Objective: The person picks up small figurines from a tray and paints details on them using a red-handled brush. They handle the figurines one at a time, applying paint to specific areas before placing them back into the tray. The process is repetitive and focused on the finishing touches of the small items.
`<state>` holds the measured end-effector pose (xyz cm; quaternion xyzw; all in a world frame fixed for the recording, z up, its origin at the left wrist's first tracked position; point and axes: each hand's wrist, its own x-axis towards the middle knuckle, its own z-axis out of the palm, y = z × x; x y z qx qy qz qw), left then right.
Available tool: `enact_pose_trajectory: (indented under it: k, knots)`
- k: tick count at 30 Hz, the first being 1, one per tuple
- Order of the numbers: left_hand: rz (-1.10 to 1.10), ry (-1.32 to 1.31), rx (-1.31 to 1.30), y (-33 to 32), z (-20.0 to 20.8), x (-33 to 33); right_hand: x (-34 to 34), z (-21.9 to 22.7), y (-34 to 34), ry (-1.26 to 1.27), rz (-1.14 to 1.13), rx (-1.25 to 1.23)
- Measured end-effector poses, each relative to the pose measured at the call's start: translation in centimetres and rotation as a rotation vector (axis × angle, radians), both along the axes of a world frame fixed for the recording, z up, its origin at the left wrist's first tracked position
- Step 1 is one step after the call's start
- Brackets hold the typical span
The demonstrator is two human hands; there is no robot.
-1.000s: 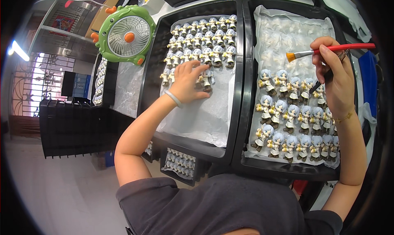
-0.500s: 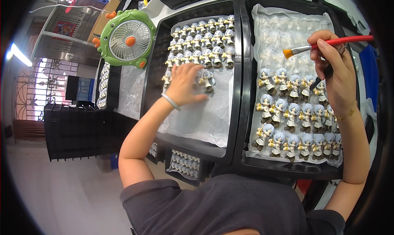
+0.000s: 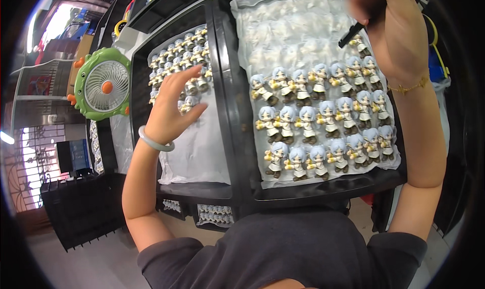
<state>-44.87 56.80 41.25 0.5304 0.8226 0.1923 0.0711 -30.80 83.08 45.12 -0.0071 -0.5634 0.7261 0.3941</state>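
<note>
My left hand (image 3: 174,104) hovers over the left black tray (image 3: 222,102), fingers apart, with nothing visible in it. Behind and below its fingers are rows of small figurines (image 3: 174,49) with pale blue hair and white outfits, some partly hidden. Up at the top right, my right hand (image 3: 391,36) is closed around a black pen-like tool (image 3: 351,35); its fingers are blurred and cut by the picture's edge. The tool's tip points down-left over the right tray (image 3: 333,180). Several rows of similar figurines (image 3: 305,125) lie there on white lining paper, one close beside the tool.
A green animal-shaped fan (image 3: 106,84) stands left of the trays. Beneath them, a lower tray (image 3: 214,216) holds more figurines. A black crate (image 3: 76,208) is at the lower left, and a blue object with a yellow edge (image 3: 437,62) at the right.
The view has swung right, so trays and fan sit further left in the picture. My right hand has moved up and away; the red-handled brush it held is out of sight. My left hand stays open.
</note>
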Motion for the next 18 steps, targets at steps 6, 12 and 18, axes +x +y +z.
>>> enact_pose_trajectory:
  k: [6, 12, 18]
  knots:
    - [-0.430, 0.182, 0.204, 14.8, -2.9, 2.8, -0.6, -1.6, 0.4, -0.084, -0.011, 0.183]
    - [0.032, -0.266, 0.085, 25.6, -5.3, 5.1, -0.9, -2.2, -2.3, 0.037, -0.083, 0.641]
    - [-0.070, -0.330, 0.039, 28.1, -5.1, 5.9, 0.5, -1.2, -0.4, 0.047, -0.114, 0.570]
